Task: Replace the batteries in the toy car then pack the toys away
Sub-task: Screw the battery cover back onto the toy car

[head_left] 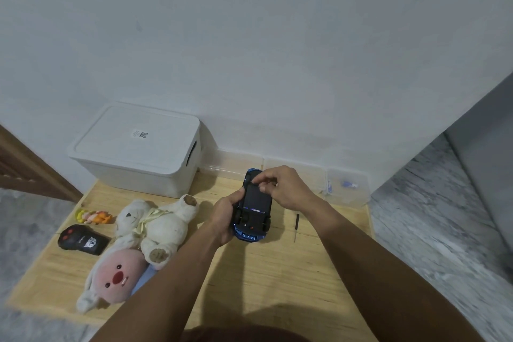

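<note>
A blue toy car [253, 209] is held upside down above a wooden table [277, 280], its black underside and wheels turned up toward the camera. It is gripped along one side by the left hand [226, 218], whose fingers are curled round the body near the nearer wheels. The far half of the underside is covered by the right hand [280, 189]; its fingers are bent and pressed against the black panel there, though whether something small is pinched between the fingertips cannot be told.

Just beyond the right wrist, on the table, a small dark screwdriver [296, 226] is laid out — apart from the car and untouched. Further out past the right hand, against the wall, a clear plastic tub [348, 189] is seen with small bluish items inside, too blurred to name.

To the outside of the left hand a white teddy bear [159, 223] is spread on its back, and nearer the left forearm a pink plush toy [116, 279] is laid touching it. Beyond these a black remote control [82, 240] and a small yellow-and-orange figure [93, 216] are placed — both well apart from the hands. Behind the bear, a white storage box [136, 150] with its lid on is set against the wall.
</note>
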### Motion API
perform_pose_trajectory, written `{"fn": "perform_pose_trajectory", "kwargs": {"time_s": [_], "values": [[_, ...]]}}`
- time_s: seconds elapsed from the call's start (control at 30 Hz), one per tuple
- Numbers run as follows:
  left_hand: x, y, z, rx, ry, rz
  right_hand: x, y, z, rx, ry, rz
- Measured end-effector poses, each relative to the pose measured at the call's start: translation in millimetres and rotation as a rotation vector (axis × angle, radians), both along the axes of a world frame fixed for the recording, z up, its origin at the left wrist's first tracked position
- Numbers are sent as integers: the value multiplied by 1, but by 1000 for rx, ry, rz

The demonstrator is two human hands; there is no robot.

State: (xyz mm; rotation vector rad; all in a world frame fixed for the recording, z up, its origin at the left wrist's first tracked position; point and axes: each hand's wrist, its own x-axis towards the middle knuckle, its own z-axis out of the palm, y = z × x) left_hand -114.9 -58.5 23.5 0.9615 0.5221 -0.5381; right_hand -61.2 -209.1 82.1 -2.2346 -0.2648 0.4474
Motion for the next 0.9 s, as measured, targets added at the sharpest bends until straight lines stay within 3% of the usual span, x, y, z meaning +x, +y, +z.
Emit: {"fn": "perform_pose_trajectory", "kwargs": {"time_s": [0.23,0.47,0.53,0.67,0.9], "values": [[-1,-1,-1,-14,-12,32,-3,1,-2,-83,-39,42],[-2,-5,-4,-23,-40,98,-17,12,-12,-331,-249,75],[-3,-4,-4,-6,-45,96,-19,13,-15,-291,-234,43],[-7,-1,-6,18,-55,96,-14,7,-13,-2,-50,-93],[-7,-2,-3,48,-60,65,-7,1,-10,98,50,-70]]}}
